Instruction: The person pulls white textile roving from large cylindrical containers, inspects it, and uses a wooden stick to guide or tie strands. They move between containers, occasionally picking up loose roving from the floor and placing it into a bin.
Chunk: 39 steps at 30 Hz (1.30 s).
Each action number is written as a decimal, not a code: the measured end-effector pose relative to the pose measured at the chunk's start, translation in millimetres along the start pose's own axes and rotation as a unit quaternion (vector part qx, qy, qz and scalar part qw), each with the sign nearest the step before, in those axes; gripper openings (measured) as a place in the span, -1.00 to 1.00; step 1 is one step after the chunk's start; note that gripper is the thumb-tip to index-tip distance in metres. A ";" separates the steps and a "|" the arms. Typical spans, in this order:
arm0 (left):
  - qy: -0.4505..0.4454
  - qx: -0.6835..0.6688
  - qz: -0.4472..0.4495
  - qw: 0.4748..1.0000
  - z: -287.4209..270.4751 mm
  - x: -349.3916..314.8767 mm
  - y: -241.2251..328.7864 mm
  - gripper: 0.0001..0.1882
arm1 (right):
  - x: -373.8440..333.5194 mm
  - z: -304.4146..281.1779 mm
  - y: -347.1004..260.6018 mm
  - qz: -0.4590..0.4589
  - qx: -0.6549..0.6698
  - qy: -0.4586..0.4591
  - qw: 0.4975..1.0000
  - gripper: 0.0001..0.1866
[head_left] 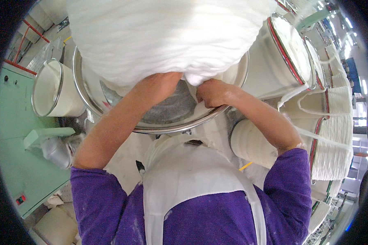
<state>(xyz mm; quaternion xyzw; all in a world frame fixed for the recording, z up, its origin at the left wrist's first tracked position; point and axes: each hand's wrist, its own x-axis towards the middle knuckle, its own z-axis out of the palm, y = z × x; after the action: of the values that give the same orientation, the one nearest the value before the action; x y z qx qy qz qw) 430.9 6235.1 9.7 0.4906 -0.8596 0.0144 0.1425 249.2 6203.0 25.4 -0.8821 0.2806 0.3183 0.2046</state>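
A huge rounded mass of white cotton sliver (167, 36) bulges over a wide round can with a shiny metal rim (167, 130). At the underside of the mass, my left hand (165, 83) is closed on the cotton, its fingertips tucked out of sight. My right hand (213, 93) is curled into a fist beside it, closed on a bunch of the same sliver. Between the two hands the cotton puckers into a small fold. A pale strip of sliver hangs below my right fist. Under my hands, the grey inside of the can shows.
More cans filled with sliver (292, 49) stand at the right, loose strands trailing between them. Left of the wide can are a smaller white can (49, 90) and a green machine cabinet (16, 139). A pale ribbed drum (253, 143) lies near my right elbow.
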 end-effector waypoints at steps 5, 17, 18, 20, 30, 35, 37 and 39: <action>-0.144 -0.098 -0.066 0.983 -13.8 4.3 -0.8 -0.69 | -73.2 4.1 3.2 -0.109 0.259 0.248 0.927 -0.67; -0.130 -0.060 -0.066 0.987 -4.5 8.1 2.3 -0.68 | -217.9 75.7 49.7 0.312 0.256 0.386 0.829 -0.73; -0.142 -0.035 -0.049 0.988 -5.0 8.5 2.9 -0.68 | -212.7 61.8 38.4 0.237 0.348 0.465 0.779 -0.72; -0.164 -0.077 -0.071 0.981 -7.5 8.1 5.1 -0.68 | -194.6 27.8 16.5 0.138 0.387 0.481 0.775 -0.70; -0.162 -0.161 -0.058 0.972 -0.9 -0.5 -2.4 -0.69 | 57.7 25.2 -6.7 0.102 -0.044 -0.101 0.989 -0.73; -0.216 -0.285 -0.077 0.931 10.4 -7.3 -9.0 -0.69 | 85.4 31.8 -12.3 0.142 0.182 -0.071 0.970 -0.73; -0.181 -0.282 -0.053 0.941 10.3 -10.9 -7.1 -0.70 | 85.4 33.9 -2.1 0.128 0.209 -0.049 0.968 -0.73; -0.120 -0.166 0.033 0.978 8.1 -17.6 -0.5 -0.71 | 86.8 36.9 10.3 0.122 0.216 -0.027 0.968 -0.72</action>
<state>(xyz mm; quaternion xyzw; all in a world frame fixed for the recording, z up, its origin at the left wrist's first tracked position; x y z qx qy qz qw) 437.9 6248.3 -2.7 0.4291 -0.8767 -0.1830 0.1174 281.9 6183.4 -61.6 -0.7671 0.4426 0.2963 0.3575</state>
